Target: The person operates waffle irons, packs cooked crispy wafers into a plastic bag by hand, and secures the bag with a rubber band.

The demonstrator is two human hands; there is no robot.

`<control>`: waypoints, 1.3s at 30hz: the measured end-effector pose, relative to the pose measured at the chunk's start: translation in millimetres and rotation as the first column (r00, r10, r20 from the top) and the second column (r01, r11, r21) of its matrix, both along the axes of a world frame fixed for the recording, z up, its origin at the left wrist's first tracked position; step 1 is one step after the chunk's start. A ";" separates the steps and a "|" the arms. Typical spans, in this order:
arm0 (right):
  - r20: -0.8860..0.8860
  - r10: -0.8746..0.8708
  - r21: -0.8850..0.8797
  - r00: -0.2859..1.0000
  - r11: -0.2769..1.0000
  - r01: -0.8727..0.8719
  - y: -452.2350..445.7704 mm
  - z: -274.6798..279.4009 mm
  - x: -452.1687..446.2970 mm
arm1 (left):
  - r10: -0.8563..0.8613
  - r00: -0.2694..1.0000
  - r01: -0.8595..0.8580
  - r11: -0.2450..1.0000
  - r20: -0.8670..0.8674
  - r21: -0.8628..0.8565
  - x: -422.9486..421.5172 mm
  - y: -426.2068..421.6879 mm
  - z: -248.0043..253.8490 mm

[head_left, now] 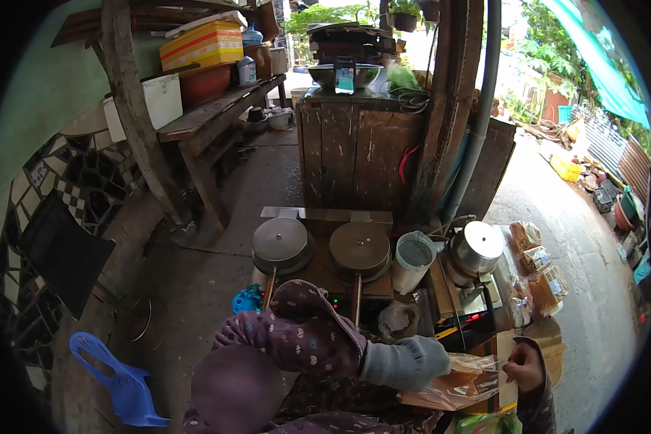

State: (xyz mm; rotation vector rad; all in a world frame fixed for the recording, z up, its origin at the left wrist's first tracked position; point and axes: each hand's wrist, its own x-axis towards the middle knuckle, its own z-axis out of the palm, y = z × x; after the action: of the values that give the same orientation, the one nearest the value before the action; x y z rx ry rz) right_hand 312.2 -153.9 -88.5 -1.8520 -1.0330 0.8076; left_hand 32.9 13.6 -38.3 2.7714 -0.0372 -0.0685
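Note:
My left hand (412,364), in a grey knitted glove, is closed at the upper left of a clear plastic bag (456,394). Something brown, which looks like bread, shows inside the bag. On the other side, my bare right hand (524,369) pinches the bag's edge between thumb and fingers. The film is stretched between both hands, above a board at the lower right. Just left of the board stands a small bowl or tub (399,320) lined with plastic. Patterned purple sleeves cover my arms, and the left one hides part of the cooker.
Two round lidded pans (282,242) with long handles sit on the cooker. Beside them are a tall white container (414,262) and a lidded metal pot (479,244). Bagged loaves (548,289) line the right side. A blue plastic chair (119,380) is at lower left.

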 end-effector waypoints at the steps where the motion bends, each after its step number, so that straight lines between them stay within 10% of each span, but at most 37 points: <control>1: -0.014 0.000 0.005 1.000 1.000 0.000 -2.9 3.0 -3.7 | -0.001 1.000 0.001 1.000 0.006 -0.001 -1.4 2.3 2.4; 5: -0.181 0.028 -0.063 0.983 0.997 -0.040 -9.4 43.1 -34.5 | 0.025 0.955 -0.016 0.999 0.295 -0.034 -9.1 5.1 -12.5; 8: -0.182 0.023 -0.140 0.983 0.989 -0.049 -9.7 57.4 -48.6 | 0.007 0.999 -0.008 1.000 0.047 0.028 -5.5 8.9 -7.0; 19: 0.285 -0.076 0.185 0.955 0.983 0.023 -37.4 -6.8 -17.8 | 0.070 0.994 -0.067 0.997 0.080 -0.038 -17.9 24.5 0.5; 29: -0.093 0.004 -0.016 0.996 1.000 -0.005 -42.9 57.2 -52.3 | 0.183 0.977 -0.215 0.842 -0.114 -0.494 -6.8 21.2 15.3; 35: 0.366 0.073 0.120 0.928 0.985 -0.125 -52.6 29.4 -33.3 | 0.096 0.994 -0.107 0.946 -0.053 -0.306 -11.6 10.8 21.3; 39: 0.270 -0.011 0.035 0.963 0.999 0.001 -55.0 45.7 -48.8 | 0.014 0.990 -0.016 1.000 -0.138 -0.011 -13.4 3.8 18.7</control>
State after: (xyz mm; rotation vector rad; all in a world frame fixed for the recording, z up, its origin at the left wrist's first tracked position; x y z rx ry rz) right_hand 263.4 -209.0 -42.8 -1.9712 -1.2011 0.5380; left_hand 19.5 17.4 -19.6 2.7472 0.0192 -0.2545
